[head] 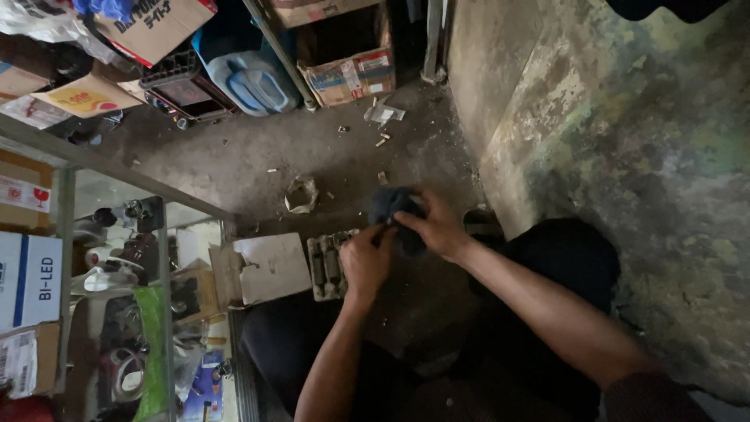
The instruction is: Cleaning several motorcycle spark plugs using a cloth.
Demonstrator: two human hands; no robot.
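My right hand grips a dark blue-grey rag bunched over something I cannot make out. My left hand is closed just below and left of it, its fingers pinching at the rag's lower edge or at a small part hidden there. Both hands hover above a dirty concrete floor, between my knees in dark trousers. Just left of my left hand, a grey metal part with ridges lies on the floor.
A torn piece of cardboard lies beside the metal part, a crumpled scrap farther off. Cardboard boxes, a blue plastic jerrycan and a dark crate line the far side. A glass display case stands left; a stained wall right.
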